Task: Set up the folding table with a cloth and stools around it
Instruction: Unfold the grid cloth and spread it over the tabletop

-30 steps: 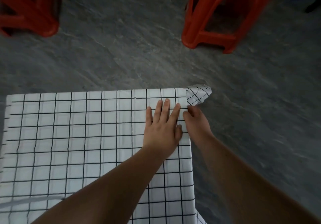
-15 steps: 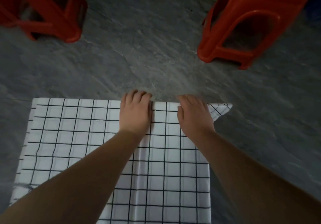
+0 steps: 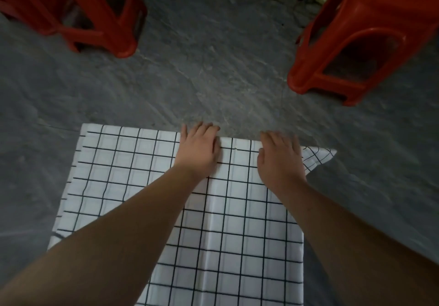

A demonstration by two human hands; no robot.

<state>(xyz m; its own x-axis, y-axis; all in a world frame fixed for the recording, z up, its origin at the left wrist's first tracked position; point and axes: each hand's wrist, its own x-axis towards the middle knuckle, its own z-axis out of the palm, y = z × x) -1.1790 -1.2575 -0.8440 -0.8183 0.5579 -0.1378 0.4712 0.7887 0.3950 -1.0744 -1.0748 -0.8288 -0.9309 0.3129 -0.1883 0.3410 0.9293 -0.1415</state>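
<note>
Both hands lay flat, fingers over the table's far edge, on the cloth (image 3: 133,175): left hand (image 3: 198,151) mid-edge, right hand (image 3: 280,158) beside the loose flap (image 3: 318,158) jutting past the far right corner, nearer it.

Both bare forearms reach forward, the left hand (image 3: 198,150) and right hand (image 3: 280,160) lying palm-down side by side and apart, fingers curling downward at their tips.
</note>
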